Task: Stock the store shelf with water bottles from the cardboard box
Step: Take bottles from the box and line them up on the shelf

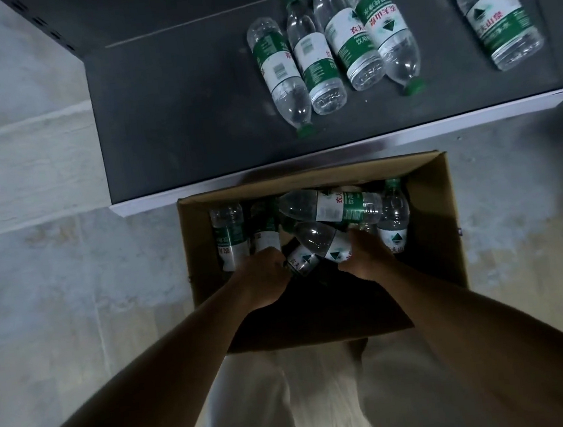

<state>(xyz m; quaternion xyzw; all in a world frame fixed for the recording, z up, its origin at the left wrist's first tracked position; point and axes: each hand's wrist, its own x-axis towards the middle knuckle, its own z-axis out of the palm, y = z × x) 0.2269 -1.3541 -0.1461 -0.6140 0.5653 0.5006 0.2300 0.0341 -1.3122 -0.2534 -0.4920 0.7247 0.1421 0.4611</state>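
Clearly mid-pick: both hands were down in the cardboard box [438, 218], left hand [262, 277] and right hand [368, 256] each curled round a water bottle [303, 262]; lifting them onto the shelf [178, 120] beyond came next.

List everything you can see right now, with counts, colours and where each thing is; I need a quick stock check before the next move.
Shelf: one, dark grey with a pale front edge, top of view.
Bottles on shelf: five, clear with green caps and green-white labels, lying down; four bunched together, one apart at right.
Cardboard box: one, brown, open, on the floor before the shelf.
Bottles in box: at least six, same kind, jumbled; exact count unclear.
Floor: pale grey, mottled.
Trousers: light-coloured, bottom of view.
Hands: left hand and right hand, both inside the box, among the bottles.
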